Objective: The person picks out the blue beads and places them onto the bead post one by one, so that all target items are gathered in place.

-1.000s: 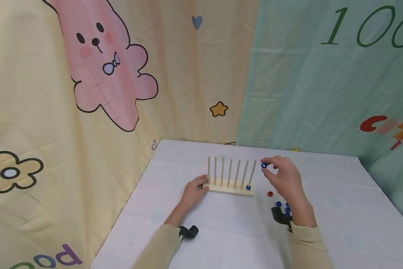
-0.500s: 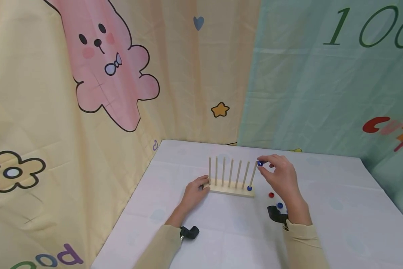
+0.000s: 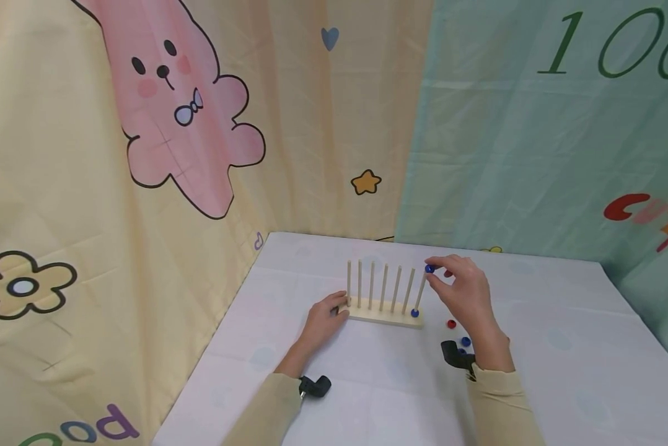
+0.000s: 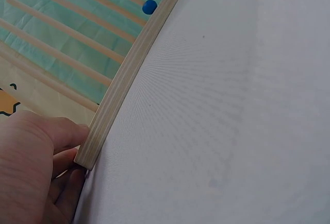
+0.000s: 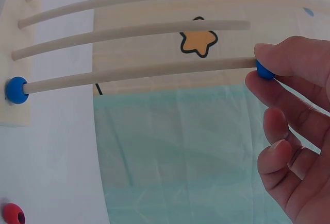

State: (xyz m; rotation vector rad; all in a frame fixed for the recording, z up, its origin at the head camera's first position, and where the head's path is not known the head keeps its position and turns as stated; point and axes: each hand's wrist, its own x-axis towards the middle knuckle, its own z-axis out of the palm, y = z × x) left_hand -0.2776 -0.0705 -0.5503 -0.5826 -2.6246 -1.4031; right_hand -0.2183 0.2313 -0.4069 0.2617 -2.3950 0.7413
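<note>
A wooden base (image 3: 386, 318) (image 4: 125, 87) carries several upright pegs. At the foot of its rightmost peg (image 3: 421, 291) (image 5: 139, 73) sits a blue bead (image 3: 414, 313) (image 4: 149, 7) (image 5: 17, 90). My right hand (image 3: 463, 291) (image 5: 299, 105) pinches another blue bead (image 3: 429, 269) (image 5: 265, 70) between thumb and forefinger at the top end of that same peg; whether the peg is inside the bead's hole I cannot tell. My left hand (image 3: 320, 322) (image 4: 31, 167) grips the left end of the base, thumb on one side and fingers on the other.
On the white table (image 3: 378, 384), a red bead (image 3: 451, 324) (image 5: 13, 213) lies right of the base. Nearer to me are blue beads (image 3: 465, 341), partly hidden behind the black wrist device (image 3: 455, 355). Patterned cloth (image 3: 334, 124) hangs behind and at the sides.
My right hand has moved left with its blue bead, from beside the rightmost peg to the peg's tip. The left hand still holds the base; the head view has shifted slightly.
</note>
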